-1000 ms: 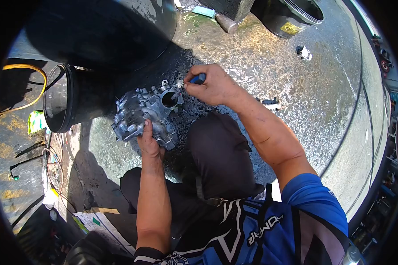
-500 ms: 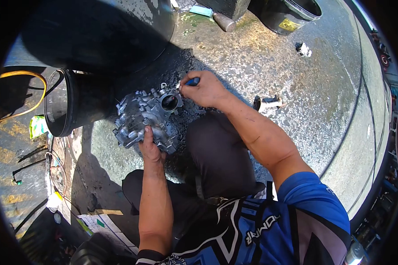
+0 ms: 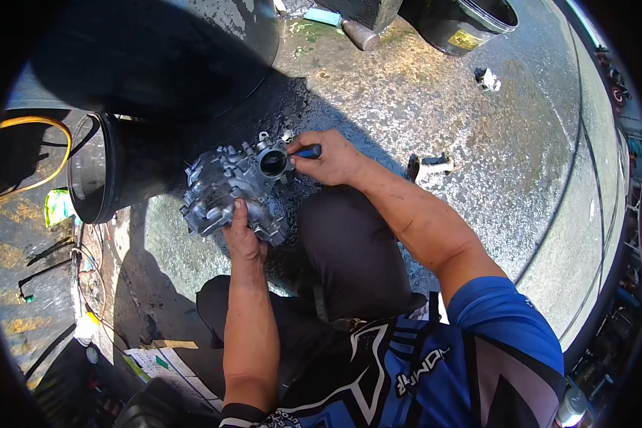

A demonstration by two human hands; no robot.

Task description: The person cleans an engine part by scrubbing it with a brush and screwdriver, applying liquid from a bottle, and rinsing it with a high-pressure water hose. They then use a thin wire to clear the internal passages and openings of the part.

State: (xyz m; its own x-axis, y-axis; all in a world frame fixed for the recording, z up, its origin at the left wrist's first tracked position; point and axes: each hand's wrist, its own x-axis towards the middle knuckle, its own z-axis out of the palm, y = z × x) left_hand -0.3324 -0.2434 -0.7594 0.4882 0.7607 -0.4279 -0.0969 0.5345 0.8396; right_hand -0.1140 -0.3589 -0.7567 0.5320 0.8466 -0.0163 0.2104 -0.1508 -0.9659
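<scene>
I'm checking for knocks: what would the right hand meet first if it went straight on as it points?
Probably the metal part, at the rim of its round opening. The blue tool in the right hand sits by that rim, though depth is unclear.

Hard sunlight glares off the wet floor [image 3: 506, 192] at right, while deep shadow swallows the near-left side; the round fisheye view bends everything toward its black edges.
</scene>
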